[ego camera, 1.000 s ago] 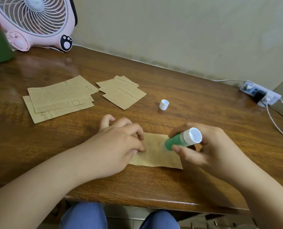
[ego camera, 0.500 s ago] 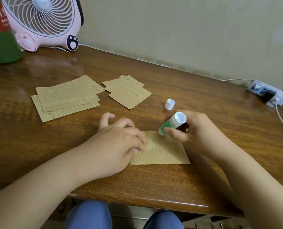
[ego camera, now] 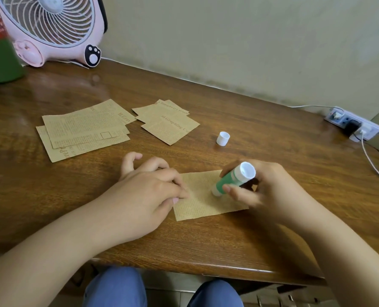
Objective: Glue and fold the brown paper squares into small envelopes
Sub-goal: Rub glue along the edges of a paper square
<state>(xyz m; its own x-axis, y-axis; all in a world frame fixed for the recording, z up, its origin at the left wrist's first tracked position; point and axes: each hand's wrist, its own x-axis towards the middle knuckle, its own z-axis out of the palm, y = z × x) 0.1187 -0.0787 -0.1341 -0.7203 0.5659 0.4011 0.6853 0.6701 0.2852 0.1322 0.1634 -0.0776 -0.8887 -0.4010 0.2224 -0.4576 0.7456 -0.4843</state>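
1. A brown wooden table (ego camera: pixel 239 103) with a glossy, grained top fills most of the view; its rounded front edge catches a pale highlight.
2. Behind it stands a plain beige wall (ego camera: pixel 239 41), darker and smudged where it meets the table.
3. A pink round desk fan (ego camera: pixel 51 29) with a white grille stands at the far left corner.
4. A white power strip (ego camera: pixel 353 126) lies at the far right, with white cables (ego camera: pixel 371 158) trailing off.

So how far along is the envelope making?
Done, it seems: a few small folded pieces. In hand: the left hand holds down one brown paper while the right hand rubs the glue stick on it. Left: folding it, plus the flat sheets.
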